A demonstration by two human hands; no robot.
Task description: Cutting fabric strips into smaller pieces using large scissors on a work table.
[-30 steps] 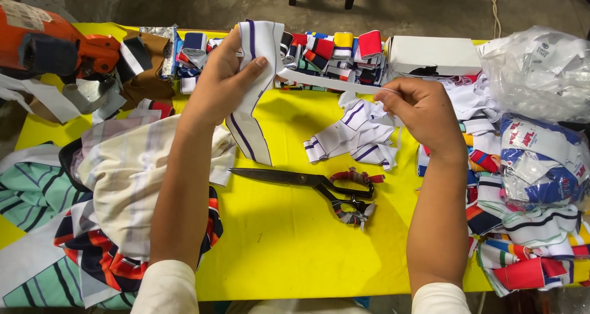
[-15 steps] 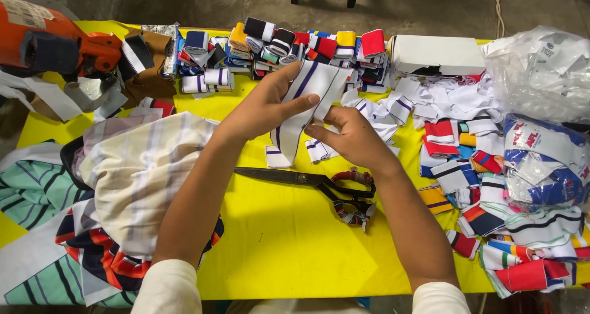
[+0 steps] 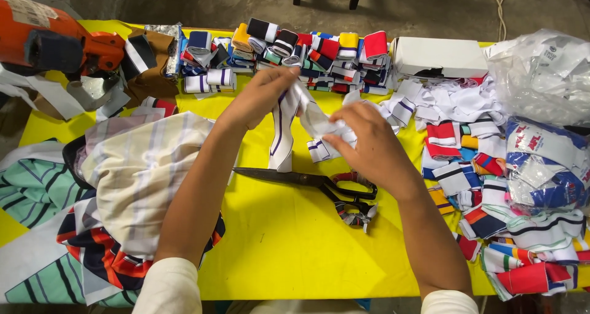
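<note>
My left hand (image 3: 261,95) pinches the top of a white ribbed fabric strip with navy stripes (image 3: 283,132), which hangs down toward the yellow table (image 3: 289,240). My right hand (image 3: 369,148) grips the other end of the same strip, bunched in its fingers. Both hands meet above the table's middle. Large black scissors with cloth-wrapped handles (image 3: 319,182) lie flat just below the hands.
Rolled striped strips (image 3: 289,49) line the far edge beside a white box (image 3: 439,55). Loose collar pieces (image 3: 491,185) and plastic bags (image 3: 547,74) crowd the right. Folded cloth (image 3: 141,172) piles at left, with an orange machine (image 3: 49,40) at the far left.
My hands came together over the middle: the right hand left the pile at right and took the strip's other end. The left hand lowered the strip.
</note>
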